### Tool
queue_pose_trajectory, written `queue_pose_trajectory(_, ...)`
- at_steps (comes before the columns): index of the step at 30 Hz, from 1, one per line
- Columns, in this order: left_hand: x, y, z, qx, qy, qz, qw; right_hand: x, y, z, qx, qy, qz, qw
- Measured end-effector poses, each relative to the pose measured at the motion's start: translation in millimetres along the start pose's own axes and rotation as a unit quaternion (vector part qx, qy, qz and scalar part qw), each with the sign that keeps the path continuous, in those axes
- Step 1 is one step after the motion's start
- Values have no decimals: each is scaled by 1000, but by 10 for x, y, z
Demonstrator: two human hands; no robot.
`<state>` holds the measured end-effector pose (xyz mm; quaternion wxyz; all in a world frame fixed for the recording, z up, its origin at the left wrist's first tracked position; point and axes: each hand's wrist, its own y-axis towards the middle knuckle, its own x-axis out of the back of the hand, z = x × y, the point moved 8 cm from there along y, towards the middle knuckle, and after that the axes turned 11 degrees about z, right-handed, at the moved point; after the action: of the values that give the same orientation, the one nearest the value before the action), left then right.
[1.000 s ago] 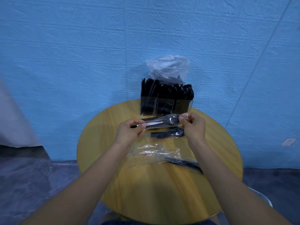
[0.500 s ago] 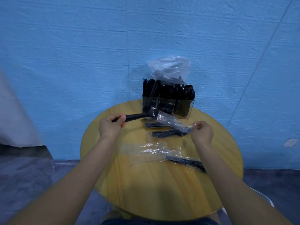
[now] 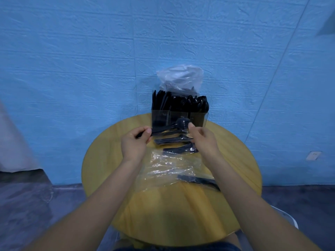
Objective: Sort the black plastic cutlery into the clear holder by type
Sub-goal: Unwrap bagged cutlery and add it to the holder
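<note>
I'm seeing the left hand pinching an unwrapped spoon by its handle near the table's far edge, just before the clear holder, right hand loosely curled, holding nothing; next, I judge: drop it w/ the spoons, which compartment I can't tell.

I see black cutlery in a clear holder, with more black pieces lying on my yellow wood-grain table. Clear, glossy wrappers lie among them. A whitish translucent bag stands behind. The wall is bright blue with a wrinkled brick-like pattern; the floor is mottled grey-blue.
</note>
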<state>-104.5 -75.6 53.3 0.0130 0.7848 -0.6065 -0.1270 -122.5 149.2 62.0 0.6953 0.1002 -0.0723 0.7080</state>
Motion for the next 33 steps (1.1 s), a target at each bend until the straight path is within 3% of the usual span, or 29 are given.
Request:
queue_pose_trajectory(3,-235,-161,-21,-10,3,48,999,-100,47,-25,-30,227,10,973)
queue_pose_trajectory(5,-346,-237,-17,-7,32,89,995,-60,86,-23,-15,302,-13,953)
queue_pose_trajectory(9,-563,-268,53,57,117,227,965,37,112,33,11,245,10,969)
queue_pose_trajectory(12,-750,-293,56,89,258,342,899,19,110,78,18,226,44,973)
queue_pose_trajectory(14,-860,-325,32,73,280,380,879,-3,107,106,27,220,60,973)
queue_pose_trajectory(23,-855,-344,60,28,205,308,929,71,62,96,51,222,34,973)
queue_pose_trajectory(31,-821,-236,54,14,184,308,933,93,229,230,52,208,55,975)
queue_pose_trajectory(33,-798,-189,71,16,191,314,930,105,307,315,76,161,60,982)
